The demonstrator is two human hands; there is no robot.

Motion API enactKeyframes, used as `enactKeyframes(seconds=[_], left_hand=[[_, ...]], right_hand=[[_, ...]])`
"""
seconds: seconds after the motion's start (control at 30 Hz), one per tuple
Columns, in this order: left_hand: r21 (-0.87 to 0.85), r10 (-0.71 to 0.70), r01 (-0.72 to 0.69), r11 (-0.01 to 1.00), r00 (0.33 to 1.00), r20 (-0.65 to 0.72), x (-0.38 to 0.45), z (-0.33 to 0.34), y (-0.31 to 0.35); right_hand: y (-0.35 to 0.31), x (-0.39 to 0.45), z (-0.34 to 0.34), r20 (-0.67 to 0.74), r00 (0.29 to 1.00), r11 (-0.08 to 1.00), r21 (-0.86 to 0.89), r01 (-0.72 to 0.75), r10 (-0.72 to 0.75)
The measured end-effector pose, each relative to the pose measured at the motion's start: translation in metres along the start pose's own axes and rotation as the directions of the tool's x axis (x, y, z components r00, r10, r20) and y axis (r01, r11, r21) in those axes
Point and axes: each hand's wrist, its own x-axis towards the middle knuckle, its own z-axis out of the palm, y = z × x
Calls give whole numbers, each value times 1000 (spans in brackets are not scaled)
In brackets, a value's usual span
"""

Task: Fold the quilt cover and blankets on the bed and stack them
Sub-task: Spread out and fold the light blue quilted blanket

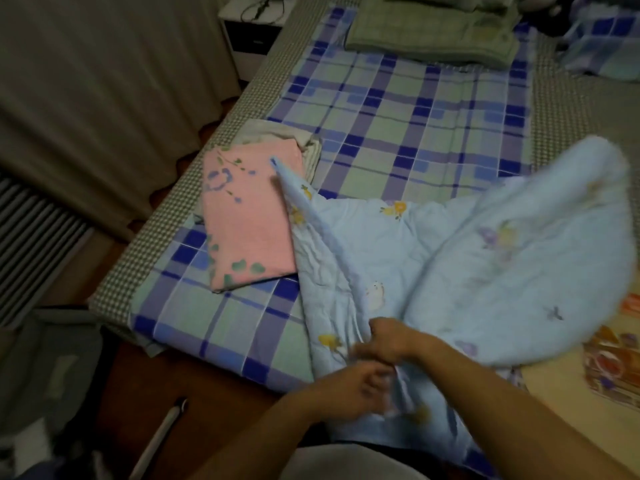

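At the near edge of the bed, the left hand (360,386) and right hand (388,341) sit close together, both with fingers curled, pinching the hem of a light blue floral quilt (433,258). Its right half billows up, blurred. Left of it lies a folded pink blanket (246,220) on the blue plaid sheet (408,126). Far off rests a folded green blanket (433,32).

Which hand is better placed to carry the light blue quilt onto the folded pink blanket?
Probably the left hand: it grips the light blue quilt on the side nearer the pink blanket. The right hand would have to cross over.
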Motion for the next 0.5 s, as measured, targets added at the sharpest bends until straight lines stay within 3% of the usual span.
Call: enactKeyframes(seconds=[0.07, 0.2, 0.37, 0.5], left_hand=[[187, -75, 73, 980, 997, 5, 7, -35, -19], [259, -193, 295, 920, 914, -358, 30, -167, -50], [476, 30, 302, 826, 819, -572, 134, -331, -5], [747, 269, 238, 620, 830, -488, 238, -395, 62]], right_hand=[[15, 21, 30, 20, 993, 991, -55, -119, 120], [52, 44, 58, 6, 947, 947, -8, -321, 321], [38, 59, 78, -1, 944, 942, 64, -328, 329], [32, 52, 91, -76, 947, 949, 54, -310, 314]])
